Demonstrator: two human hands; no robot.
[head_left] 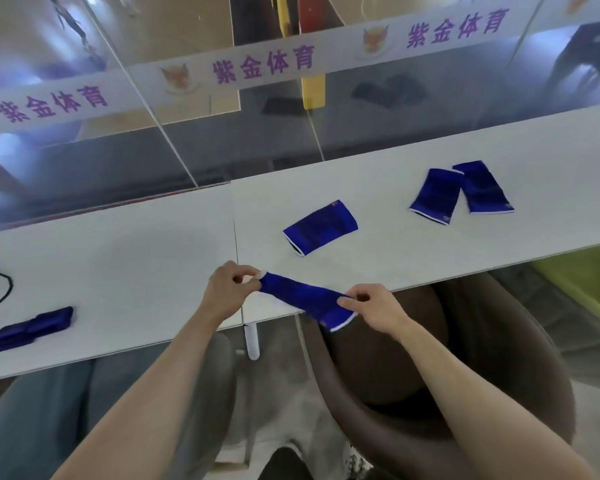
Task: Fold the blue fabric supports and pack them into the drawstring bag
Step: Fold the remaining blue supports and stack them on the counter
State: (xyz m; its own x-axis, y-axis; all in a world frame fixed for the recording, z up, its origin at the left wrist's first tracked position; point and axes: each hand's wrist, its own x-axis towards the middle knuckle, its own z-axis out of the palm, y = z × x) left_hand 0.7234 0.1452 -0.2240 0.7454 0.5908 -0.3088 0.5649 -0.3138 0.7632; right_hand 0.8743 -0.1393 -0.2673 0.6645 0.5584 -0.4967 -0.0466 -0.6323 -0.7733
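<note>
Looking down at a long white worktop [136, 258], slanting up to the right, with a thin seam [235, 230] crossing it near the middle. Seeing a glass wall [84, 157] standing just behind it. Reading purple letters [262, 67] on a white banner [340, 43] running across the glass, beside an orange badge [175, 77]. Spotting a yellow post [313, 91] showing through the glass. Finding a white leg [252, 341] poking down under the worktop's near edge, a big brown chair [465, 341] sitting on the right, and something green [575, 282] lying beyond it.
</note>
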